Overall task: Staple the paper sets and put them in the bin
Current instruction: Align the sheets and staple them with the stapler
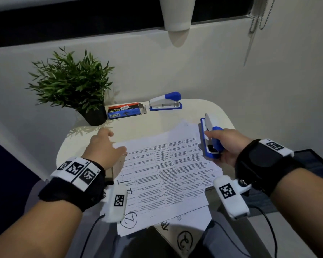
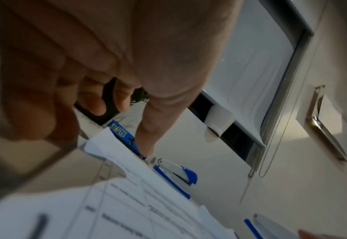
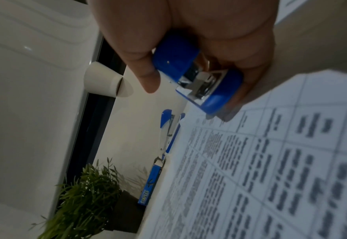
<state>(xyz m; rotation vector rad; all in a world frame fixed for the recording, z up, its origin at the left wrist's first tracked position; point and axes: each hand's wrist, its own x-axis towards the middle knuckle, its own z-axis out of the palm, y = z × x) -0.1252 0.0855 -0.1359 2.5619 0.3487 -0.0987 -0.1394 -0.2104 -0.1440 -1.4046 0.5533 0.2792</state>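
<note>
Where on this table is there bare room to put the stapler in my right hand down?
Bare table lies right of the spare stapler, beyond the papers. Another patch sits between the plant and left hand. The middle and near edge are crowded with sheets.

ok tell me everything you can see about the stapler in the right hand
The held stapler is blue and white plastic with a metal staple channel showing at its hinged rear end. The right hand grips it round the rear, thumb on the side. It is lifted beside the right edge of the paper stack, nose pointing away from the person. Its arm and base look nearly together. A matching second stapler sits on the table behind.
</note>
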